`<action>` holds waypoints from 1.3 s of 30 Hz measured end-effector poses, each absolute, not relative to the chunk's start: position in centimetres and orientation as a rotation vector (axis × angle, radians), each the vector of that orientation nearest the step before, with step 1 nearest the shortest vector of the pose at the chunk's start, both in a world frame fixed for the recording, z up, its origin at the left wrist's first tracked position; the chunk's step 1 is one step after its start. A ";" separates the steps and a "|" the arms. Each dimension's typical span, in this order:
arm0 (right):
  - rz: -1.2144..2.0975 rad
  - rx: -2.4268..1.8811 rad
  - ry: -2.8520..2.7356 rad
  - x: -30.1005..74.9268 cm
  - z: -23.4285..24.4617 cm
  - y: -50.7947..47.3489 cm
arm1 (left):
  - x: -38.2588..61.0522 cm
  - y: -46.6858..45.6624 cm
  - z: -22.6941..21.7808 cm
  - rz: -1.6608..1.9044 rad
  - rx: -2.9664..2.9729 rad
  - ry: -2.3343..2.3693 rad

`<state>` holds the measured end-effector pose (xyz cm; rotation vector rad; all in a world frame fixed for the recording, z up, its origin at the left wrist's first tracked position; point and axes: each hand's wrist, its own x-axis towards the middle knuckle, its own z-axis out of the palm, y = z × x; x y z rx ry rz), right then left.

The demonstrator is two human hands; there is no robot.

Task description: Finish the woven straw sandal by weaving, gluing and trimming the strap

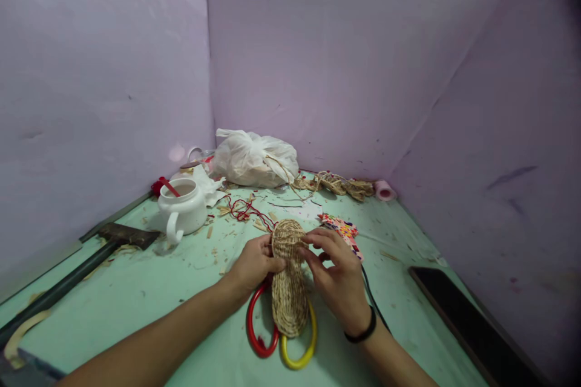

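Observation:
A woven straw sole-shaped piece [289, 281] stands on end over the pale green table [149, 290]. My left hand [254, 266] grips its left edge near the top, fingers closed on the weave. My right hand [336, 275] pinches the right side of it, fingertips pressed on the straw; a black band is on that wrist. Under the piece lie a red ring [254, 329] and a yellow ring [300, 355]. Red thread [242, 210] trails from the top of the piece across the table.
A white teapot [182, 208] with a red-handled tool in it stands at the left. Behind are a white plastic bag [254, 160], a heap of straw [338, 184] and a pink roll [385, 190]. An axe-like tool [97, 251] lies left, a dark slab [467, 323] right, a patterned piece [342, 231] near my right hand. Purple walls enclose the table.

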<state>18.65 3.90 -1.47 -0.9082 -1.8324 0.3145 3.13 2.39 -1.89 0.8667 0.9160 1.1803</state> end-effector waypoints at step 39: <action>0.645 -0.981 -1.902 18.7 -2.8 4.8 | 1.2 3.7 -2.5 1.391 1.481 1.524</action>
